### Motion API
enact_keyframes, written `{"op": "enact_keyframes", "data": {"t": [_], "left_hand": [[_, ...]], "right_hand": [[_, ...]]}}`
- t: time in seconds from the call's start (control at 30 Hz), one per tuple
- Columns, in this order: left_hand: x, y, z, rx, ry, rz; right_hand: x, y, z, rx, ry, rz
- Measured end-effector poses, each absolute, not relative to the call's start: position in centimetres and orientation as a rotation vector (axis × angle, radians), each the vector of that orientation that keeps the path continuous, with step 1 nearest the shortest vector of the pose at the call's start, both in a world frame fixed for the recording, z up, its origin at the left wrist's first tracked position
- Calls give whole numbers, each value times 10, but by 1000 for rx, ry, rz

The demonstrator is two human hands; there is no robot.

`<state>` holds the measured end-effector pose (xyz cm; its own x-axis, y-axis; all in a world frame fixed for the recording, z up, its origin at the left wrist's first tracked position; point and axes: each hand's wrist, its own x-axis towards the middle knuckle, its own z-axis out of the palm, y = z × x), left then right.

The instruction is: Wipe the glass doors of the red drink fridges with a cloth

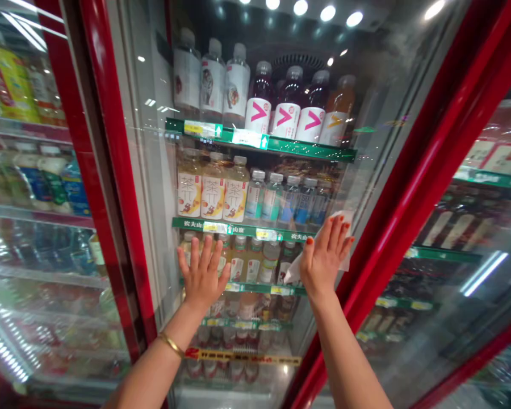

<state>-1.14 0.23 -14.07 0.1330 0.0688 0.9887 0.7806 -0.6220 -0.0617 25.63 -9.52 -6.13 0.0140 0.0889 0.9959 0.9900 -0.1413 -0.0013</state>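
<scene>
My left hand (203, 275) lies flat against the glass door (366, 187) of a drinks fridge, palm forward, with its fingers spread and nothing in it. A gold bangle (171, 345) circles that wrist. To the right, my right hand (325, 258) holds a thin white tissue (295, 269) pressed against the same glass. Its fingers, with red-orange nails, are stretched over the tissue, which shows on both sides of the hand. The tissue's middle is hidden. Behind the glass stand tea bottles (213, 193) and bottles with pink V labels (286, 116).
Red door frames (413, 153) run slanting on the right, with another red frame (111, 142) on the left. Neighbouring fridges hold more bottles (51, 173) on shelves. Green shelf strips (315, 149) carry price tags. Ceiling lights reflect in the glass.
</scene>
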Motion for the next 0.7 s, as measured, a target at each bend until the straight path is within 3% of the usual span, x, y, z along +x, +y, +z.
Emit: {"op": "enact_keyframes", "data": {"t": [0.1,0.23,0.33,0.47,0.57,0.7], "left_hand": [[-10,-1,-136,-1840,-836,-1526],[-19,-8,-133,-1886,-850,-1507],[-31,-9,-131,-1922,-855,-1496],[-38,-1,-131,-1899,-836,-1486],[-36,2,-132,-1873,-830,-1492],[-42,0,-131,-1853,-846,-1499]], "right_hand": [[217,-69,-44,-1381,-1280,-1235],[166,-61,-94,-1185,-1837,-1255],[188,-79,-119,-1145,-1834,-1300],[228,-79,-71,-1252,-1413,-1329],[201,-58,-29,-1353,-1274,-1254],[142,-53,-49,-1255,-1588,-1339]]}}
